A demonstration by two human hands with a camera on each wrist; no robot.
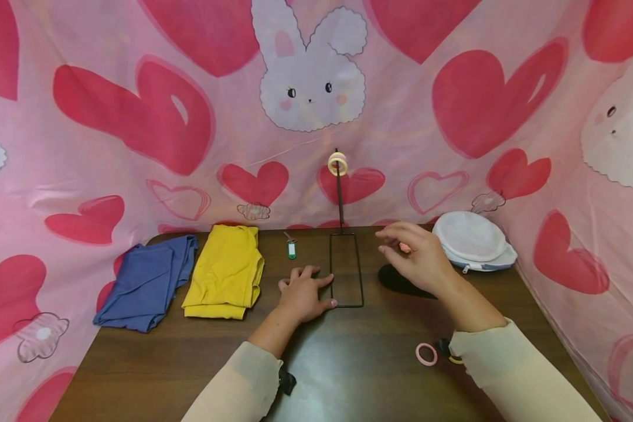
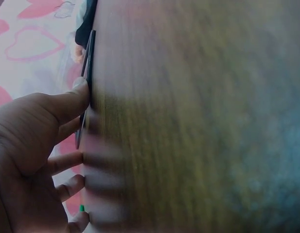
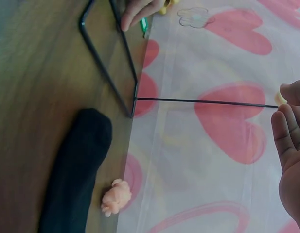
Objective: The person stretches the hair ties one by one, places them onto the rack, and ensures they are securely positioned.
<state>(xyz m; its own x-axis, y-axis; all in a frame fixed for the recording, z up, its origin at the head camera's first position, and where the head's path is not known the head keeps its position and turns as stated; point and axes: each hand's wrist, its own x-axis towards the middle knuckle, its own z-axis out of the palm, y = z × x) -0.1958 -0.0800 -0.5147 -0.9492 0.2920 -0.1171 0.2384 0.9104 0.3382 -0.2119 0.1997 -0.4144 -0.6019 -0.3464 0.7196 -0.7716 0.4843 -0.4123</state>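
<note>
A black wire stand (image 1: 361, 275) lies with its rectangular base on the brown table, and a thin rod (image 1: 340, 202) rises from the back end. Near the rod's top hangs a pale yellow ring (image 1: 330, 165) with a pinkish one against it. My left hand (image 1: 302, 296) rests on the table, fingers spread; its thumb and index finger press the left side of the base. Raised to the right of the stand, my right hand (image 1: 419, 258) has loosely bent fingers and holds nothing. In the right wrist view its fingertips overlap the rod's tip.
Folded blue cloth (image 1: 147, 284) and yellow cloth (image 1: 224, 272) lie left, beside a green key tag (image 1: 292, 251). Rightward are a black sock-like item (image 1: 401, 281), a small pink figure (image 3: 115, 198) and a white zippered pouch (image 1: 469, 234). A pink ring (image 1: 427, 364) and yellow ring (image 1: 455, 360) lie near the right sleeve.
</note>
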